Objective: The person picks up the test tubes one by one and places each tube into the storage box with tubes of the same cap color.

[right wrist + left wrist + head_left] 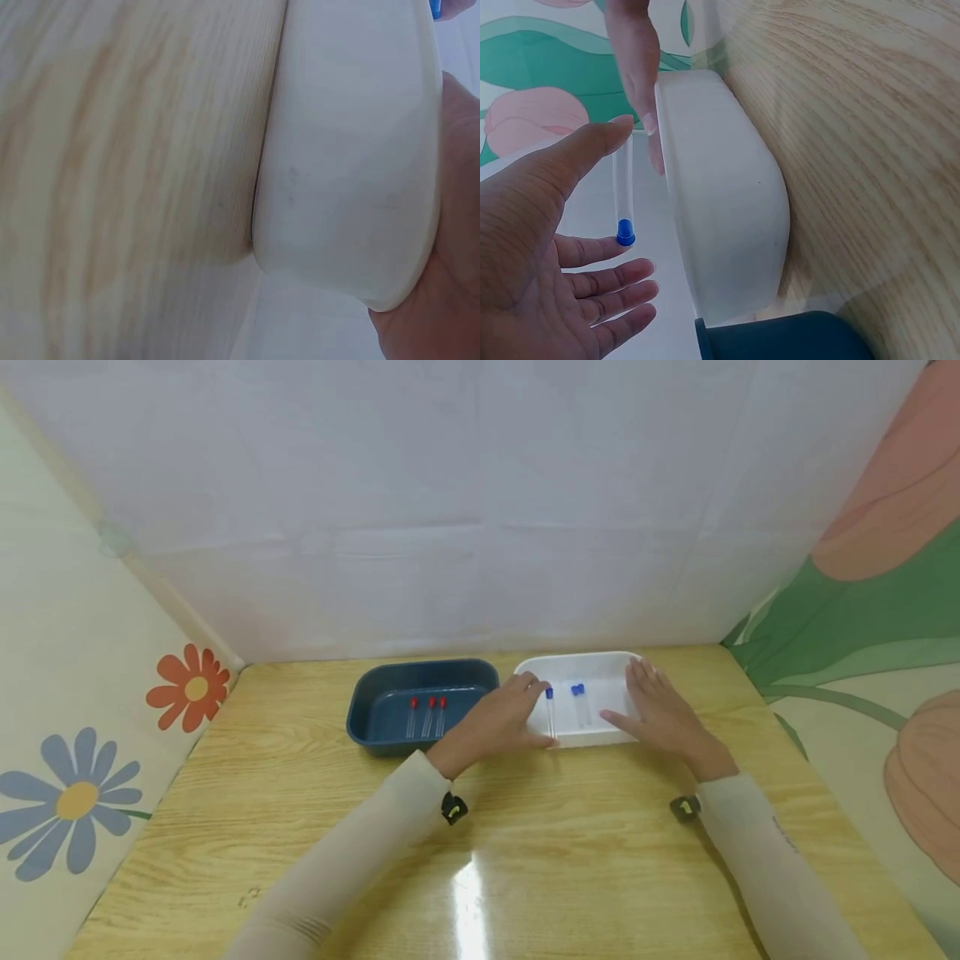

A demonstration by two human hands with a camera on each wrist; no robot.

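Observation:
Over the near left part of the white tray [613,667], my left hand [501,718] pinches a clear test tube [623,184] lengthwise. The thumb meets one end and the index finger meets the blue cap [625,234]; the other fingers are loosely bent. My right hand [667,718] lies at the tray's right end, fingers straight along the wall and thumb spread inward. Two more blue-capped test tubes [581,708] lie close together inside this tray. From the right wrist, the hand shows partly behind the tray's rim [433,180].
Left of the white tray stands a dark blue tray [378,675] holding three red-capped test tubes [427,720]. Both stand on a wooden table [570,860] near its back edge. A pale cloth [480,510] hangs behind them, with flower-painted panels on either side.

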